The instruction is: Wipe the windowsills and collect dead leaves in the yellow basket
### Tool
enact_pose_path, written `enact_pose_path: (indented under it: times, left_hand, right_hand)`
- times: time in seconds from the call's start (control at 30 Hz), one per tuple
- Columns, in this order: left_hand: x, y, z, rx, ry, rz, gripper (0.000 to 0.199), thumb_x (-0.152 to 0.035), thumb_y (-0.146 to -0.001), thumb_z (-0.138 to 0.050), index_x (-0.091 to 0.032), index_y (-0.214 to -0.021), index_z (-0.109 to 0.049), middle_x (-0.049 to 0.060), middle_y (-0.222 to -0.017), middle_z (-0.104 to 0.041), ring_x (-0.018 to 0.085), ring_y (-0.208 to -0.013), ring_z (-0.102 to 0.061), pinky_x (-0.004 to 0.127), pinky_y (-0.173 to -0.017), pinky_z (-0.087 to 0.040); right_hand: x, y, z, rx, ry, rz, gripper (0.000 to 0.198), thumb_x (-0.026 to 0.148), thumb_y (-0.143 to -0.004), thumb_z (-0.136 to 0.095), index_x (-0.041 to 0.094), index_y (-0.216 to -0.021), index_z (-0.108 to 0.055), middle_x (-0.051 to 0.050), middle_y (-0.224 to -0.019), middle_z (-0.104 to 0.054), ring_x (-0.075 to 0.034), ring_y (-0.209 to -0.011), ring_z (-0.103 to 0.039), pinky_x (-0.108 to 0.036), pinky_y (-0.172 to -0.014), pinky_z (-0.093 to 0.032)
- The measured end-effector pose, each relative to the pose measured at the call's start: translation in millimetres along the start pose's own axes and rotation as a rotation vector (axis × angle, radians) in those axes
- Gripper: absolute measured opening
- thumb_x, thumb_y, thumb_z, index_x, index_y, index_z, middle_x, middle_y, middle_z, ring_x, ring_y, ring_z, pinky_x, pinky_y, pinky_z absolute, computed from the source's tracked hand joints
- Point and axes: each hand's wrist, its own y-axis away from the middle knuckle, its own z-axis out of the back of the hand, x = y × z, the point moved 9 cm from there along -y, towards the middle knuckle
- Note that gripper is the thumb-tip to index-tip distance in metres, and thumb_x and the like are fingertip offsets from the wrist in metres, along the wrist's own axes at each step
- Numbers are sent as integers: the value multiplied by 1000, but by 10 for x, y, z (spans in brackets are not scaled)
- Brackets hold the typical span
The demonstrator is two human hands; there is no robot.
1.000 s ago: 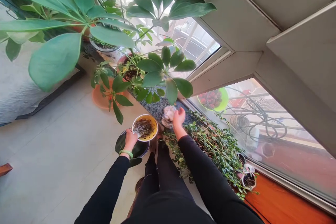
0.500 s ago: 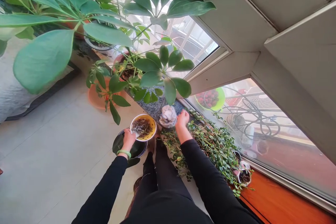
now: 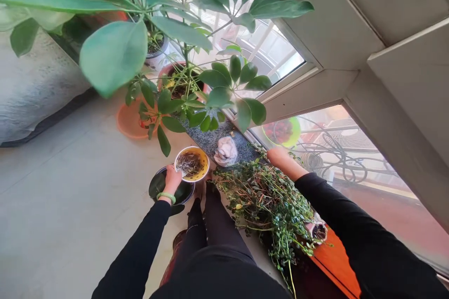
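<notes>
My left hand, with a green bangle at the wrist, is closed on the rim of a yellow bowl. Dry brown plant litter lies inside it. My right hand is closed at the window side of a bushy trailing plant. Leafy stems touch its fingertips, but what it grips is hidden. A crumpled whitish cloth rests on the speckled stone sill between my hands.
Below the bowl stands a dark, blue-rimmed pot with broad leaves. A large-leaved plant hangs close at upper left. An orange basin sits on the floor. The window frame slopes at right; a small pot stands by the trailing plant.
My right hand has moved right, away from beside the cloth, to the trailing plant's window-side edge. The plant's stems have shifted and hang lower in front. My left hand still holds the bowl.
</notes>
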Motion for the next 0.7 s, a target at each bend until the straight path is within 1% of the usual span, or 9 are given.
enact_pose_path:
  times: [0.13, 0.3, 0.43, 0.57, 0.7]
  left_hand:
    - [72, -7, -71, 65, 22, 13, 32, -13, -83, -62, -20, -110, -47, 13, -108, -71, 26, -88, -72, 31, -70, -52]
    - [112, 4, -55, 86, 35, 24, 34, -13, -84, -60, -20, -114, -46, 16, -119, -68, 27, -93, -72, 32, -74, -52]
    - [105, 24, -31, 96, 45, 23, 34, -13, -85, -60, -19, -115, -45, 17, -124, -66, 26, -96, -71, 31, -74, -52]
    - [99, 37, -25, 98, 51, 19, 33, -15, -85, -60, -20, -114, -45, 17, -124, -66, 26, -98, -71, 31, -74, -52]
    - [106, 44, -29, 92, 55, 17, 34, -15, -84, -61, -20, -113, -45, 16, -123, -66, 26, -98, -71, 31, -74, -53]
  right_hand:
    - [2, -3, -248, 17, 70, -3, 37, -1, -89, -48, 5, -110, -77, -27, -115, -73, -35, -116, -69, -44, -96, -56]
    - [-52, -36, -432, 12, 101, -24, 36, 2, -91, -48, 10, -112, -76, -24, -116, -73, -31, -118, -69, -39, -96, -55]
    - [-104, -62, -504, 5, 102, -62, 35, 3, -92, -49, 11, -114, -75, -24, -115, -73, -30, -115, -70, -37, -93, -55]
    - [-93, -81, -536, -3, 84, -45, 35, 5, -94, -47, 11, -113, -75, -23, -120, -72, -28, -117, -69, -35, -94, -53]
    - [-91, -89, -556, 7, 48, -49, 28, 9, -93, -53, 13, -110, -76, -21, -115, -74, -27, -115, -70, -33, -93, -53]
